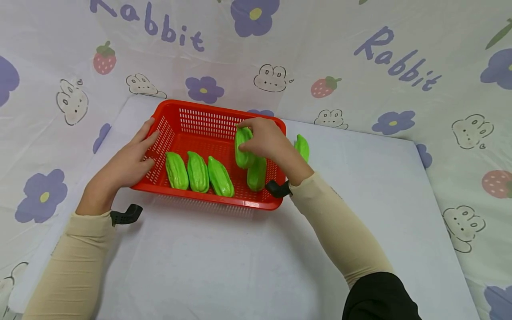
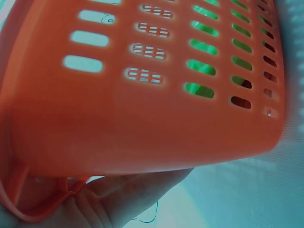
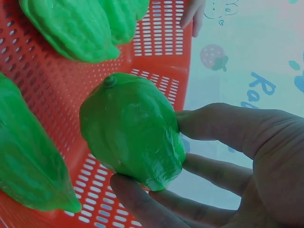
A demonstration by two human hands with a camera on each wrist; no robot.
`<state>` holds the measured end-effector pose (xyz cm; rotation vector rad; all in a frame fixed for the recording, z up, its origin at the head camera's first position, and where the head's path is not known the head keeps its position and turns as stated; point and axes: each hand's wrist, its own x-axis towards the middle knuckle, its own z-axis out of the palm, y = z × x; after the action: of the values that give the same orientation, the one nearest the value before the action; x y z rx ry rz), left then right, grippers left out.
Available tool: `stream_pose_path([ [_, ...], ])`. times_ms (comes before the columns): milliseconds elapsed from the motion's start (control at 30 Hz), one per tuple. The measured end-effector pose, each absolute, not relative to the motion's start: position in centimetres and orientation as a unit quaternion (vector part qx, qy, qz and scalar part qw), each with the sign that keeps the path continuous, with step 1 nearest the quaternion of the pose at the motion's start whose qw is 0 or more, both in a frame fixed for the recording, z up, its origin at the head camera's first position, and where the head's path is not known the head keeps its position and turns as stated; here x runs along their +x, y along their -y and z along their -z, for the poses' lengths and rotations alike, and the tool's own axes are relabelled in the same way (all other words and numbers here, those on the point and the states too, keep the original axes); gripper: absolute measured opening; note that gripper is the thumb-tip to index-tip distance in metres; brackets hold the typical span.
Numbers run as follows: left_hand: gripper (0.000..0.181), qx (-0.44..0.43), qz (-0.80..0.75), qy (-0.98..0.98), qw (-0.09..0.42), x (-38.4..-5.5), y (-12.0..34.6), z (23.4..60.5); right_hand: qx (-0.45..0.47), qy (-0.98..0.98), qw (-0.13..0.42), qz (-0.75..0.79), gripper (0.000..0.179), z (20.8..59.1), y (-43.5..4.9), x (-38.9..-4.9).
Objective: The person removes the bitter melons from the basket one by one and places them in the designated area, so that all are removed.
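Observation:
My right hand [image 1: 267, 137] pinches a green bitter melon [image 1: 243, 149] between thumb and fingers, over the right end of a red plastic basket [image 1: 208, 202]. The right wrist view shows the same melon [image 3: 133, 133] end-on, its small stem stub facing the camera. Under it in the basket lies another bitter melon [image 1: 257, 174], partly covered. Three more, among them the middle bitter melon [image 1: 198, 172], lie side by side along the front wall. My left hand [image 1: 127, 164] grips the basket's left rim; in its wrist view the slotted red wall [image 2: 109, 128] hides part of that hand.
Outside the basket, one more bitter melon [image 1: 302, 147] lies on the white table [image 1: 360, 186] just beyond the right wall, partly behind my right forearm. A patterned cloth [image 1: 296, 49] with rabbits, flowers and strawberries rises behind the table.

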<state>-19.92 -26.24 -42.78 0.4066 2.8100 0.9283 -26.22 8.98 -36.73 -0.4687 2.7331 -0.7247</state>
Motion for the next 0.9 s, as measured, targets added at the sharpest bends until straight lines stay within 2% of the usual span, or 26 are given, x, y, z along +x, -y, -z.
stream_pose_path([
  [900,0.075,0.132,-0.314,-0.937,0.082,-20.0,26.1,42.5,-0.149,-0.941,0.116,0.281,0.060,34.7,-11.7,-26.0],
])
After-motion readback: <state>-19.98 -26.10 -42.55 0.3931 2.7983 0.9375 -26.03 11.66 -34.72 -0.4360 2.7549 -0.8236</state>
